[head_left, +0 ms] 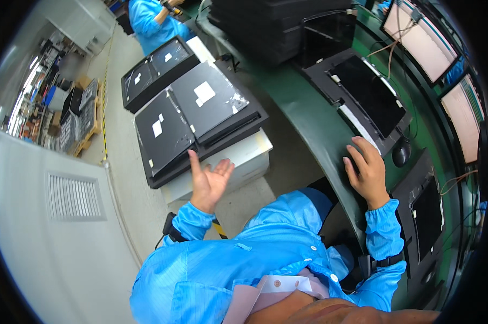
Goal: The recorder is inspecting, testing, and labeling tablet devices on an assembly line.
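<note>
My left hand (210, 182) is held palm up with its fingers apart, holding nothing. It is beside the near edge of a black foam tray (238, 123) carrying two flat black panels in clear film, a left panel (158, 129) and a right panel (207, 100), both with white labels. My right hand (368, 175) hangs over the green bench, fingers spread and slightly bent. Its fingertips are close to a white strip (358, 121) along the edge of a dark screen panel (368, 94) in a black holder. Whether they touch it I cannot tell.
A second black tray (128, 102) with panels sits behind the first. Stacked black trays (254, 29) stand on the green bench (330, 156). To the right are a mouse (401, 154), another dark screen panel (428, 218), monitors (422, 43) and loose cables. A blue-sleeved co-worker (152, 27) is at the back.
</note>
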### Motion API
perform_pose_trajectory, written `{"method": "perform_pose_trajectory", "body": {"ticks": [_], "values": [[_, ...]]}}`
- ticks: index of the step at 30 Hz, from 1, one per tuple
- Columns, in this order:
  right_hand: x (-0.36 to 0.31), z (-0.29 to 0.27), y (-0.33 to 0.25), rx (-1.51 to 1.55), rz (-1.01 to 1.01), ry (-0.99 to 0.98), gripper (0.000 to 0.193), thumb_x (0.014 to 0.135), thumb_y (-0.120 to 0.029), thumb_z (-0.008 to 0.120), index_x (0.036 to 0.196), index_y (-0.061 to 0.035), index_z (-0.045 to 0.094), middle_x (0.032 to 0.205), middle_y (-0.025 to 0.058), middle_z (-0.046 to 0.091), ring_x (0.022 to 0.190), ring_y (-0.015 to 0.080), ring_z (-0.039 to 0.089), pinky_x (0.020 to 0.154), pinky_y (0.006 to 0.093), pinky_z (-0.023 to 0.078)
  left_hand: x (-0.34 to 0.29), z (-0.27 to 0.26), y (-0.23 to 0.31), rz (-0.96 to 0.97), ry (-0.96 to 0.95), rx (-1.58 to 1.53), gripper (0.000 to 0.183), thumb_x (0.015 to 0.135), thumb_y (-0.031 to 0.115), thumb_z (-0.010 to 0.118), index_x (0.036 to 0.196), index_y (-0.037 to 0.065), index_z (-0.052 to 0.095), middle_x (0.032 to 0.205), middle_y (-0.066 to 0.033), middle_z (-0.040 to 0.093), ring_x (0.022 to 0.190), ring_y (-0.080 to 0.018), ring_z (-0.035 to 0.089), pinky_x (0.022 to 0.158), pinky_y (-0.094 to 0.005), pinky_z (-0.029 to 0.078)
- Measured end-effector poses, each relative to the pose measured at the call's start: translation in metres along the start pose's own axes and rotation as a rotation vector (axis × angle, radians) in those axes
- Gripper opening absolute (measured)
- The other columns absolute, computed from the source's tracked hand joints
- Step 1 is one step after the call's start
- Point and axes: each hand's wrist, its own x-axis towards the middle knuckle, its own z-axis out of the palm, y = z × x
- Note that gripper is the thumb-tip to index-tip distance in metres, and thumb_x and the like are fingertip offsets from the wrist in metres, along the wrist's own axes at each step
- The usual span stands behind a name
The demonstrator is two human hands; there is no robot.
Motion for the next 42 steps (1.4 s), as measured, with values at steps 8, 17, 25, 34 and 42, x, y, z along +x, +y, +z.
{"method": "perform_pose_trajectory", "body": {"ticks": [8,17,25,34,42], "values": [[0.009,0.013,-0.036,0.091,-0.026,-0.064,0.028,0.08,-0.007,0.074,0.106,-0.0004,0.068,0.118,0.0185,0.064,0.108,0.0373,0.064,0.09,0.0443,0.054,0.04,-0.006,0.022,0.235,-0.029,-0.176,0.083,0.082,0.047,0.08,0.142,0.003,0.043,0.147,-0.0239,0.04,0.14,-0.0446,0.035,0.119,-0.0652,0.025],[0.046,0.167,-0.138,0.281,-0.152,-0.327,0.058,0.085,-0.025,0.073,0.136,-0.0057,0.053,0.141,0.0175,0.053,0.134,0.033,0.049,0.109,0.0457,0.041,0.081,0.011,0.03,0.259,-0.026,-0.215,0.071,0.082,0.049,0.076,0.134,0.006,0.053,0.137,-0.0166,0.054,0.132,-0.0381,0.047,0.116,-0.0632,0.028],[0.027,0.207,-0.141,0.157,-0.148,-0.522,0.065,0.087,-0.024,0.072,0.145,-0.0084,0.047,0.152,0.0167,0.043,0.146,0.032,0.036,0.117,0.0497,0.032,0.14,0.016,0.112,0.257,-0.051,-0.172,0.066,0.086,0.049,0.071,0.136,0.009,0.054,0.138,-0.019,0.053,0.134,-0.0411,0.046,0.114,-0.0677,0.027],[0.023,0.229,-0.132,0.293,-0.072,-0.455,0.067,0.078,-0.03,0.078,0.135,-0.0039,0.056,0.145,0.0204,0.048,0.136,0.0352,0.046,0.113,0.0466,0.037,0.168,-0.016,0.105,0.819,-0.335,0.703,0.097,0.07,-0.002,0.087,0.15,0.002,0.032,0.148,-0.0176,0.035,0.128,-0.0312,0.045,0.112,-0.0482,0.039],[-0.046,-0.046,-0.064,0.452,0.177,0.072,0.027,0.09,-0.025,0.068,0.11,-0.0064,0.069,0.1,0.0147,0.07,0.094,0.0345,0.067,0.082,0.046,0.055,0.048,0.071,-0.053,-0.838,-0.34,-0.136,0.046,0.094,0.026,0.061,0.128,-0.004,0.055,0.115,-0.0164,0.067,0.108,-0.0287,0.062,0.093,-0.0409,0.049]]}}
